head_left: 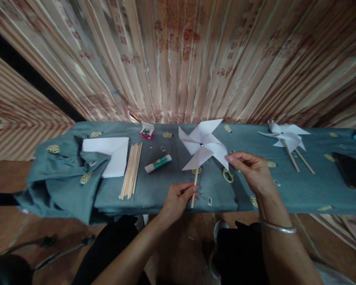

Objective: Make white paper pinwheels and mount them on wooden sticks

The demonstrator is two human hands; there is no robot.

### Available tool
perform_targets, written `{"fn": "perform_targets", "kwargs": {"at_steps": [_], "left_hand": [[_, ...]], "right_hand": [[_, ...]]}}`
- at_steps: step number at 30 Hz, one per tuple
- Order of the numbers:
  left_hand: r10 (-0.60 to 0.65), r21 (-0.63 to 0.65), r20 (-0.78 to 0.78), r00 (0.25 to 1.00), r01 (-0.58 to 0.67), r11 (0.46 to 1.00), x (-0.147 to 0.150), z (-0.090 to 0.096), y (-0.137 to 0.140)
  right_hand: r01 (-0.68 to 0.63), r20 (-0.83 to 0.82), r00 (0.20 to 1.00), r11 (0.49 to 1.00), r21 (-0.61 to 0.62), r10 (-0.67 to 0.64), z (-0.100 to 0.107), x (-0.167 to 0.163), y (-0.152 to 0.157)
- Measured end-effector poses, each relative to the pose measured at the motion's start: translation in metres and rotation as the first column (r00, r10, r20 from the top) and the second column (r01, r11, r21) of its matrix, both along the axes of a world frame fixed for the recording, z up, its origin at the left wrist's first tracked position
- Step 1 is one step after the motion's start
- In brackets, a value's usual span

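A white paper pinwheel (pixel 209 143) with a metal pin at its centre stands above the cloth-covered table. Its wooden stick (pixel 196 178) is pinched between the thumb and fingers of my left hand (pixel 178 200). At the lower right blade tip, my right hand (pixel 250 170) grips the paper edge with thumb and forefinger. Below that blade, the green loop of what looks like a scissors handle (pixel 228 175) shows; the rest is hidden. Left of the pinwheel lies a glue stick (pixel 158 163).
White paper sheets (pixel 115 158) lie left of several wooden sticks (pixel 132 170). Behind stands a small open box (pixel 147 130) of metal pins. On the right are finished pinwheels (pixel 287 134) and a dark phone (pixel 350 170). A patterned curtain (pixel 178 59) hangs behind the table.
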State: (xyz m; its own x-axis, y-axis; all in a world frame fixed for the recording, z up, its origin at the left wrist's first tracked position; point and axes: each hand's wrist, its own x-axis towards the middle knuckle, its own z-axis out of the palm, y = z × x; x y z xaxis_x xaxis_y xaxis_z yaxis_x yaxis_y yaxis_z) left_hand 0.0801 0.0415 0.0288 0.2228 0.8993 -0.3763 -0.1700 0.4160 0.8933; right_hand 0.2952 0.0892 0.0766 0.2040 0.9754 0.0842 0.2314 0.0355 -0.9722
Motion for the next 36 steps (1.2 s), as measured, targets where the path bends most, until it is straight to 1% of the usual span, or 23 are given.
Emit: {"fn": "perform_targets", "kwargs": {"at_steps": [6, 12, 17, 20, 22, 24, 25, 26, 27, 28, 29, 30, 31, 32, 33, 34, 36], "left_hand": [[0.028, -0.001, -0.013, 1.000, -0.028, 1.000, -0.001, 0.000, 0.001], [0.046, 0.012, -0.010, 0.999, -0.046, 0.999, -0.003, 0.002, 0.001], [0.050, 0.013, 0.020, 0.999, -0.050, 0.999, -0.001, 0.002, 0.001], [0.041, 0.031, 0.016, 0.999, -0.041, 0.999, -0.001, 0.002, 0.000], [0.032, 0.044, 0.007, 0.999, -0.032, 0.999, -0.002, 0.001, 0.000], [0.029, 0.059, -0.003, 1.000, -0.028, 0.998, -0.002, 0.000, 0.000], [0.029, 0.062, -0.006, 1.000, -0.028, 0.998, -0.002, 0.000, 0.000], [0.030, 0.061, -0.004, 1.000, -0.030, 0.998, -0.002, 0.000, 0.000], [0.032, 0.052, 0.001, 0.999, -0.032, 0.998, -0.002, -0.001, 0.000], [0.032, 0.039, 0.009, 0.999, -0.032, 0.999, -0.002, -0.001, 0.000], [0.030, 0.026, 0.019, 0.999, -0.031, 0.999, -0.002, -0.001, -0.001], [0.028, 0.013, 0.027, 0.999, -0.029, 1.000, -0.001, 0.000, -0.001], [0.024, 0.003, 0.033, 0.999, -0.024, 1.000, -0.001, 0.000, -0.001], [0.020, -0.004, 0.037, 0.999, -0.020, 1.000, -0.001, 0.000, -0.002], [0.017, -0.009, 0.038, 0.999, -0.016, 1.000, 0.000, 0.000, -0.002], [0.015, -0.012, 0.038, 0.999, -0.015, 1.000, 0.000, 0.000, -0.003], [0.011, -0.017, 0.036, 0.999, -0.011, 1.000, 0.001, 0.000, -0.004]], "right_hand": [[-0.143, 0.018, 0.989, 0.987, -0.077, 0.144, 0.001, -0.015, -0.002], [-0.231, -0.039, 0.973, 0.965, -0.126, 0.228, 0.000, -0.029, -0.005], [-0.311, -0.095, 0.949, 0.939, -0.147, 0.299, -0.002, -0.041, -0.007], [-0.362, -0.094, 0.932, 0.921, -0.146, 0.351, -0.003, -0.050, -0.008], [-0.429, -0.083, 0.903, 0.892, -0.141, 0.421, 0.001, -0.054, -0.011], [-0.507, -0.067, 0.862, 0.850, -0.140, 0.503, 0.011, -0.055, -0.015], [-0.528, -0.055, 0.849, 0.838, -0.137, 0.526, 0.017, -0.052, -0.017], [-0.529, -0.034, 0.848, 0.839, -0.130, 0.530, 0.023, -0.048, -0.019], [-0.500, -0.006, 0.865, 0.859, -0.113, 0.502, 0.028, -0.043, -0.019], [-0.434, 0.027, 0.899, 0.897, -0.085, 0.437, 0.032, -0.036, -0.019], [-0.323, 0.050, 0.945, 0.946, -0.018, 0.323, 0.034, -0.028, -0.018], [-0.193, 0.066, 0.980, 0.979, 0.065, 0.189, 0.034, -0.020, -0.016], [-0.039, 0.094, 0.995, 0.989, 0.142, 0.026, 0.032, -0.013, -0.013], [0.079, 0.140, 0.984, 0.975, 0.209, -0.110, 0.028, -0.006, -0.010], [0.149, 0.208, 0.957, 0.957, 0.248, -0.203, 0.023, 0.000, -0.007], [0.186, 0.278, 0.926, 0.950, 0.252, -0.255, 0.018, 0.005, -0.004], [0.200, 0.353, 0.897, 0.956, 0.216, -0.268, 0.009, 0.009, 0.001]]}}
